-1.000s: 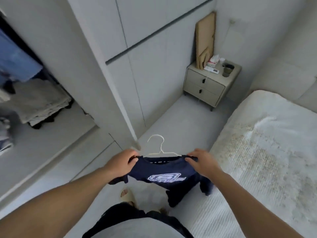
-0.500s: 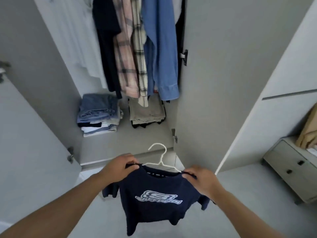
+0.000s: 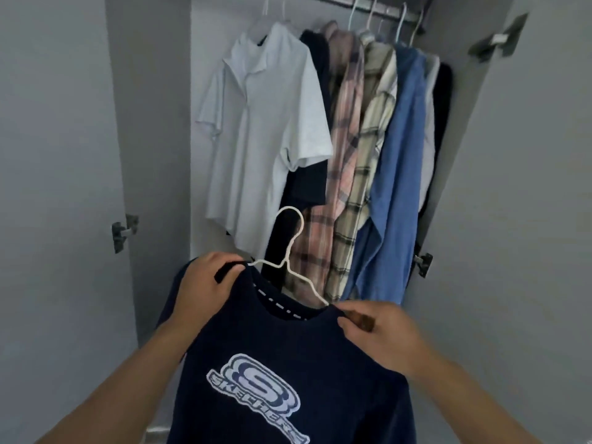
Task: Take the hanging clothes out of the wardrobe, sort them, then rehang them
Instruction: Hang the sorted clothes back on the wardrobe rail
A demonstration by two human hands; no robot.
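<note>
Gripping navy T-shirt (image 3: 288, 363) shoulders with left hand (image 3: 205, 283) and right hand (image 3: 374, 331); keep white hanger (image 3: 290, 251) hook upright, aim for rail (image 3: 368, 4) at twelve o'clock.

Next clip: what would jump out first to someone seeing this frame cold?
The navy T-shirt with a large pale logo fills the lower centre, on a white hanger, its shoulders gripped by the left hand and right hand. Behind it, the open wardrobe shows a rail of hanging clothes: a white polo shirt at left, plaid shirts and a blue shirt to its right.
</note>
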